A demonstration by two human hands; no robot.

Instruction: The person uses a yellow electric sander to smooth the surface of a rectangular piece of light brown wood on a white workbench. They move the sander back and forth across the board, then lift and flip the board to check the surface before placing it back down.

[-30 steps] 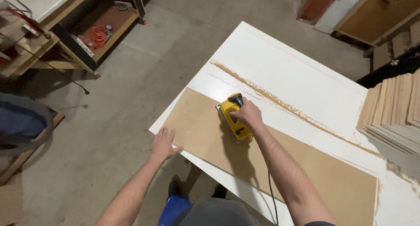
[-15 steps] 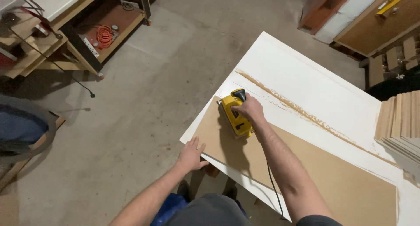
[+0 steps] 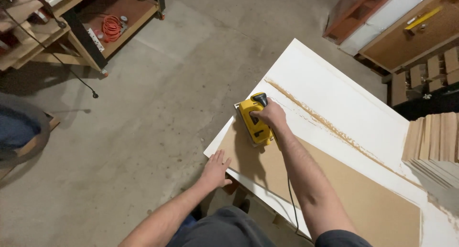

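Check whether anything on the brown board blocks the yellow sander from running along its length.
Nothing visible does: the yellow electric sander, under the right hand, faces bare flat brown fibreboard. The left hand rests at the near corner.

right hand (image 3: 271,115) grips yellow electric sander (image 3: 254,118) on brown fibreboard sheet (image 3: 334,185) | left hand (image 3: 216,170) flat at white table (image 3: 334,99) corner

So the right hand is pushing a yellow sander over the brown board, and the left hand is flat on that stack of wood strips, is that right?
Not quite. The right hand does grip the yellow sander on the brown board, but the left hand lies flat at the board's near corner, at the edge of the white table. The stack of wood strips sits far off to the right, untouched, as the head view shows.
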